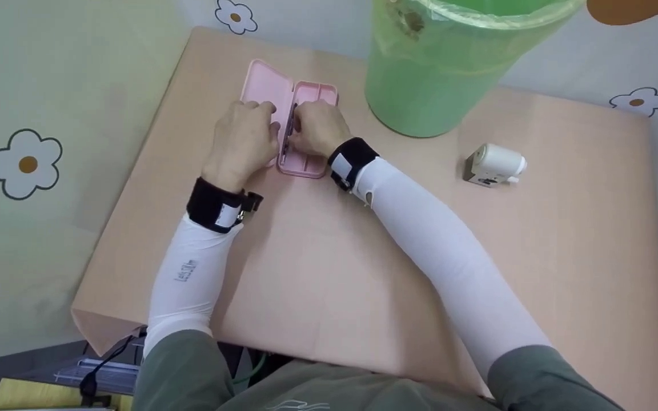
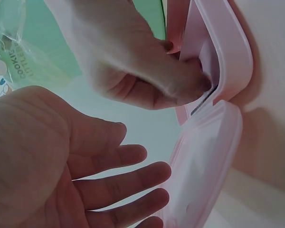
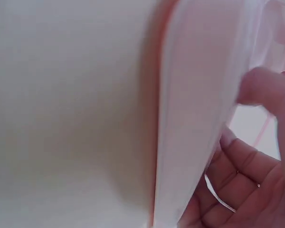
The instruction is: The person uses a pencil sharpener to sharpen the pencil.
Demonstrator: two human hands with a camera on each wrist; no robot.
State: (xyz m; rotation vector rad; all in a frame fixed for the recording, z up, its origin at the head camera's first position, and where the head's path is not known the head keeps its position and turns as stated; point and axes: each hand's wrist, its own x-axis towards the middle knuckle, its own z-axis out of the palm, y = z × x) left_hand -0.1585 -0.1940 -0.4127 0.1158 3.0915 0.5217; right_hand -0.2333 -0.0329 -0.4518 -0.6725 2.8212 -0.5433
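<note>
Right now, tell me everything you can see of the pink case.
The pink case is long, slim and round-cornered, and looks like smooth plastic. It sits on the tabletop, left of the green bin. Its lid is swung open to the left; the tray has raised walls and inner dividers. Something slim and dark lies along the hinge side. The right hand reaches into the tray; whether the left hand touches the lid is unclear.

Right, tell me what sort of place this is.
Likely a work corner in an indoor room: a covered table stands by walls decorated with flowers, with a green bin and an open pink case on top.
</note>
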